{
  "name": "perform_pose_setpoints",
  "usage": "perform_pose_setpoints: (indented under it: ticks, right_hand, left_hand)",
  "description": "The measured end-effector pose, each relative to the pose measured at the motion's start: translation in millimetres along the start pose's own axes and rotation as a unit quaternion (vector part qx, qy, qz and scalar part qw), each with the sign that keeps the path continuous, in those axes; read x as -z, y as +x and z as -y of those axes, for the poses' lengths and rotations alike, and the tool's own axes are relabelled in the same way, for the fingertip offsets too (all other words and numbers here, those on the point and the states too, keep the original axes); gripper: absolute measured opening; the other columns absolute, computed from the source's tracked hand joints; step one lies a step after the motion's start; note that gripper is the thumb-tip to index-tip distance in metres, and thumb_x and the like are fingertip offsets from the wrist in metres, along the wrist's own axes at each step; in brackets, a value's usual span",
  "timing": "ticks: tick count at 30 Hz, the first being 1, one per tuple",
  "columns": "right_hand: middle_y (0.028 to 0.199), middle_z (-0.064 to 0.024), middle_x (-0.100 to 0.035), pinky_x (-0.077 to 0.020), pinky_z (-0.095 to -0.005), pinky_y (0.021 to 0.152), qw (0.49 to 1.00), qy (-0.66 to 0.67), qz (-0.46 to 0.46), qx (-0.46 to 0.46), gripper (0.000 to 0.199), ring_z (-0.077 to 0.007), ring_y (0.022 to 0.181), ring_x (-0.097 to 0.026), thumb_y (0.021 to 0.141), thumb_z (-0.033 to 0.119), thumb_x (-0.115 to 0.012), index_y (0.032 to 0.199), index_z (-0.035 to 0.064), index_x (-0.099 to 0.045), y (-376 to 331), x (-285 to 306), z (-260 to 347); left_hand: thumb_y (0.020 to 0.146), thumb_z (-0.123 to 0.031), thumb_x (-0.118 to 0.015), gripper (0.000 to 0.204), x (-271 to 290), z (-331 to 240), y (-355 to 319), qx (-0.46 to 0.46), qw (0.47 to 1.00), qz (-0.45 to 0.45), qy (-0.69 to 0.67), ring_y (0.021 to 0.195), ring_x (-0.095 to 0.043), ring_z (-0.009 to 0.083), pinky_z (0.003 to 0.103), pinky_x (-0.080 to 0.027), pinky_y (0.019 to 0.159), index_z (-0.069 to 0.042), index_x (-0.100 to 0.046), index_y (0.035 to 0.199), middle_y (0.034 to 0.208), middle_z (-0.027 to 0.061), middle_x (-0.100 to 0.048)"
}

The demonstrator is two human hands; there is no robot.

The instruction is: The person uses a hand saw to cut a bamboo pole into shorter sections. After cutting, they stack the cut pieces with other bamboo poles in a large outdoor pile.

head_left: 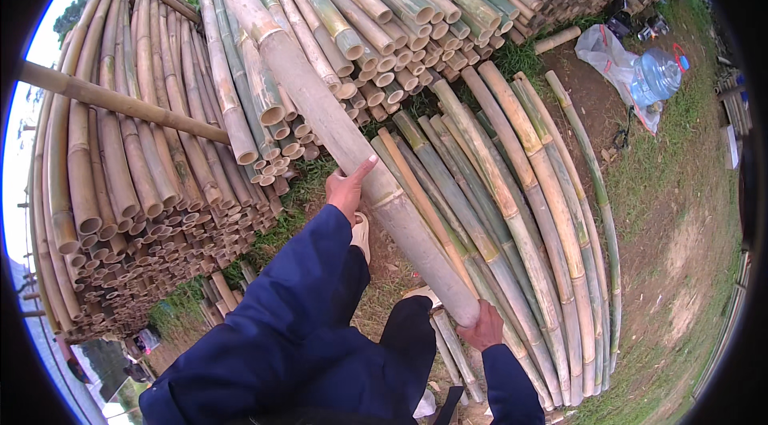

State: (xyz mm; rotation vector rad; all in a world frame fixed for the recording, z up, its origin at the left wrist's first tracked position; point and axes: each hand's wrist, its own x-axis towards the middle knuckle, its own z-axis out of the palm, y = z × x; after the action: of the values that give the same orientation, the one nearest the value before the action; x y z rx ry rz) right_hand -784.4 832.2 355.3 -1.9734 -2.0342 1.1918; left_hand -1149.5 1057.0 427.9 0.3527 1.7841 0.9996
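Observation:
A thick, pale grey-brown bamboo pole [320,109] slants across the view, from the stacked poles at the top down to the lower middle. My left hand [346,191] grips it near its middle from the left side, thumb lying on top. At the near end, my right hand [483,327] is closed round the butt of the pole; some of its fingers are hidden underneath. Beneath and to the right lies a spread of long green and tan bamboo poles [512,201] on the ground. The pole's far end overlaps the stack behind it.
A tall bamboo stack [120,145] rises at the left, crossed by a bamboo rail [120,101]. Another stack [384,1] has its cut ends facing me. At the upper right, a blue water jug [656,77] sits by a clear plastic bag [602,53] on grass and dirt.

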Motion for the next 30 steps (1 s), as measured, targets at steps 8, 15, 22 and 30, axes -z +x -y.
perform_pose_setpoints:
  ticks: [8,15,22,30]
  right_hand:
    - [0.098,-0.0262,-0.070,-0.0537,-0.0496,0.083,1.000,-0.003,-0.015,-0.001,0.064,-0.0436,0.093,-0.068,0.059,0.038,-0.083,0.106,-0.0008,-0.063,189,13,239]
    - [0.110,-0.0277,-0.070,-0.0534,-0.0464,0.091,0.998,-0.043,0.022,-0.026,0.073,-0.0411,0.104,-0.068,0.063,0.043,-0.084,0.115,-0.0040,-0.063,347,-3,415]
    - [0.126,-0.0281,-0.065,-0.0497,-0.0435,0.100,0.980,0.074,-0.156,0.098,0.080,-0.0377,0.113,-0.066,0.074,0.040,-0.080,0.134,-0.0074,-0.055,577,45,608]
    - [0.119,-0.0139,-0.068,-0.0559,-0.0309,0.087,0.858,0.137,-0.273,0.413,0.048,-0.0191,0.100,-0.067,0.095,0.009,-0.065,0.141,0.0042,-0.052,480,176,628]
  left_hand:
    - [0.088,-0.030,-0.078,0.096,186,-20,-11,-0.068,0.994,0.010,0.082,0.114,-0.063,0.0302,0.042,-0.051,0.097,-0.002,-0.016,0.157,0.138,0.0270,-0.054]
    - [0.087,-0.028,-0.076,0.087,389,115,-80,0.143,0.959,-0.145,0.199,0.100,-0.070,0.0293,0.041,-0.056,0.088,-0.001,-0.027,0.153,0.119,0.0215,-0.066]
    - [0.087,-0.022,-0.076,0.074,391,113,-68,0.139,0.969,-0.159,0.129,0.097,-0.069,0.0251,0.037,-0.053,0.089,0.001,-0.039,0.147,0.111,0.0194,-0.069]
    - [0.089,-0.027,-0.076,0.078,321,106,-45,0.162,0.985,0.040,0.030,0.108,-0.065,0.0230,0.035,-0.052,0.095,0.002,-0.037,0.150,0.124,0.0218,-0.065]
